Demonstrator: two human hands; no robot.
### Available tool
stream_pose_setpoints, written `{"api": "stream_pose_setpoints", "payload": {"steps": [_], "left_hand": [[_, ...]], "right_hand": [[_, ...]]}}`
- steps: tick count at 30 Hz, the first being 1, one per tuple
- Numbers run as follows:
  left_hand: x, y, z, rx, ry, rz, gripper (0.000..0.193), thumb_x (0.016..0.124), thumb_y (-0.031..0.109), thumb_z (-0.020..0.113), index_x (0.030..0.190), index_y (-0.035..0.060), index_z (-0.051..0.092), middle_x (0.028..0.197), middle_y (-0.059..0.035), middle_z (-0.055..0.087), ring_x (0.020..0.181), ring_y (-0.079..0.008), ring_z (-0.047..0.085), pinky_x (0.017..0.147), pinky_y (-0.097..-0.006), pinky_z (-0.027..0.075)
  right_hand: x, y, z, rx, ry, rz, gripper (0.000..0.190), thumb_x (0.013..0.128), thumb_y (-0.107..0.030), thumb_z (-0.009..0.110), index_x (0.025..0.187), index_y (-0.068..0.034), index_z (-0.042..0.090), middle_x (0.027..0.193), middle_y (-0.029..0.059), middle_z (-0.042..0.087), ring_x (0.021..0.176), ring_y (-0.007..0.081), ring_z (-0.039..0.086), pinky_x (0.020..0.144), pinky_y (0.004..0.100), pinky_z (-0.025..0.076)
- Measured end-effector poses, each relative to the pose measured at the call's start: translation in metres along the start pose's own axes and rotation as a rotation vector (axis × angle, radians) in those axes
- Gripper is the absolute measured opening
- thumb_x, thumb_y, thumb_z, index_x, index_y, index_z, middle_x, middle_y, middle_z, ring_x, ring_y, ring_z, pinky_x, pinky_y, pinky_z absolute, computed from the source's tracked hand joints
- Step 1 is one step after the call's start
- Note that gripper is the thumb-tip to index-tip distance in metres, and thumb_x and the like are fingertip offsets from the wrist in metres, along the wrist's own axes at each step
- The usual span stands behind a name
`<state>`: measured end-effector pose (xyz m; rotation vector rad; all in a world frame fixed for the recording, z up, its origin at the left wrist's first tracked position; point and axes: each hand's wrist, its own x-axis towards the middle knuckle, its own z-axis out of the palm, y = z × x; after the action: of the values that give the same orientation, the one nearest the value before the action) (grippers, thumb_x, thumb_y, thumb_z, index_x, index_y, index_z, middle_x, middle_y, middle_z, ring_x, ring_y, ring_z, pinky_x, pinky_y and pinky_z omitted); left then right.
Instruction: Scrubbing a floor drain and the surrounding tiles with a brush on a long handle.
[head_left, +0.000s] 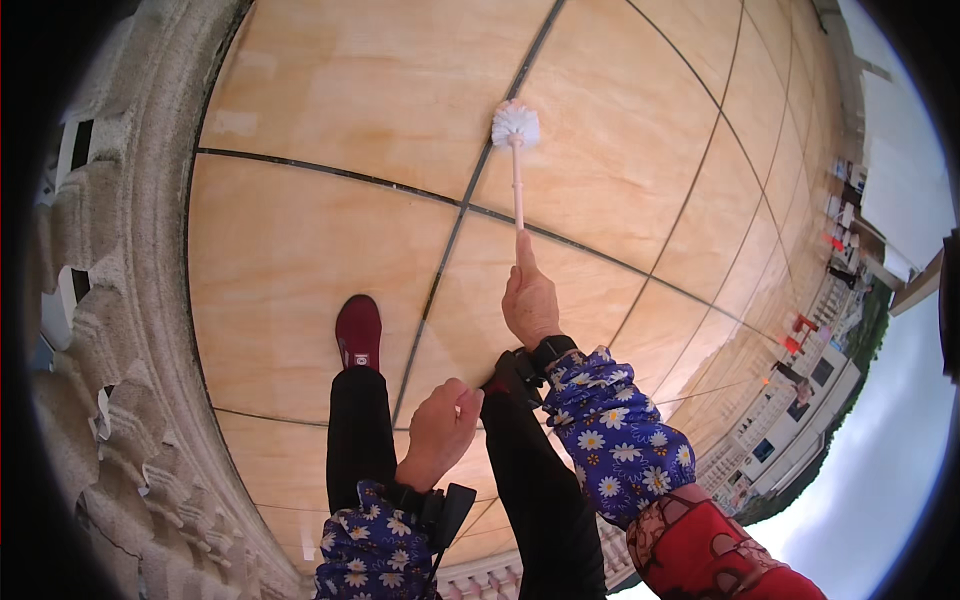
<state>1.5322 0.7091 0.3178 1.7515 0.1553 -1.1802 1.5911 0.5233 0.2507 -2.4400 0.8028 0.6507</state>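
My right hand (531, 300) is closed around the pink handle of a toilet brush (517, 184), with a finger laid along the shaft. The round white bristle head (515, 124) touches the tiled floor (330, 247) beside a dark joint between tiles. My left hand (442, 427) is over my legs, its fingers curled in and the thumb against them; I see nothing in it. Each wrist has a black strap with a device below a blue, daisy-patterned sleeve.
A stone balustrade (161, 300) curves along the left side. My maroon shoe (359, 330) stands on a tile, between the balustrade and the brush. Red stools (804, 327) and white buildings appear far off at the right.
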Motion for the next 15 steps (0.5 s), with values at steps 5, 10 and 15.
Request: {"api": "stream_pose_setpoints", "payload": {"steps": [5, 10, 15], "left_hand": [[0.0, 0.004, -0.006, -0.009, 0.037, -0.005, 0.025, 0.088, 0.026, 0.057, 0.081, 0.003, 0.052, 0.077, -0.016, 0.06, 0.069, -0.0353, 0.059, 0.063, -0.0425, 0.045], [0.004, 0.011, -0.001, -0.027, 0.024, 0.016, 0.025, 0.089, 0.026, 0.057, 0.081, 0.0034, 0.053, 0.077, -0.0156, 0.06, 0.066, -0.0334, 0.059, 0.062, -0.0419, 0.045], [-0.002, 0.001, -0.008, 0.035, 0.066, 0.012, 0.024, 0.089, 0.027, 0.057, 0.082, 0.004, 0.053, 0.075, -0.0158, 0.06, 0.066, -0.0325, 0.059, 0.059, -0.0415, 0.045]], "right_hand": [[-0.056, 0.018, 0.006, 0.028, -0.126, 0.084, 0.059, 0.091, -0.009, 0.043, 0.146, -0.018, 0.024, 0.072, 0.0251, 0.06, 0.066, 0.0396, 0.06, 0.063, 0.0443, 0.047], [0.114, -0.022, -0.048, -0.006, 0.194, -0.101, 0.044, 0.092, -0.012, 0.044, 0.135, -0.005, 0.039, 0.072, 0.0232, 0.059, 0.065, 0.0395, 0.058, 0.058, 0.0436, 0.045], [0.009, -0.013, 0.013, 0.053, -0.006, 0.028, 0.059, 0.092, -0.016, 0.044, 0.146, -0.019, 0.02, 0.075, 0.0245, 0.062, 0.071, 0.0413, 0.061, 0.064, 0.0497, 0.047]]}}
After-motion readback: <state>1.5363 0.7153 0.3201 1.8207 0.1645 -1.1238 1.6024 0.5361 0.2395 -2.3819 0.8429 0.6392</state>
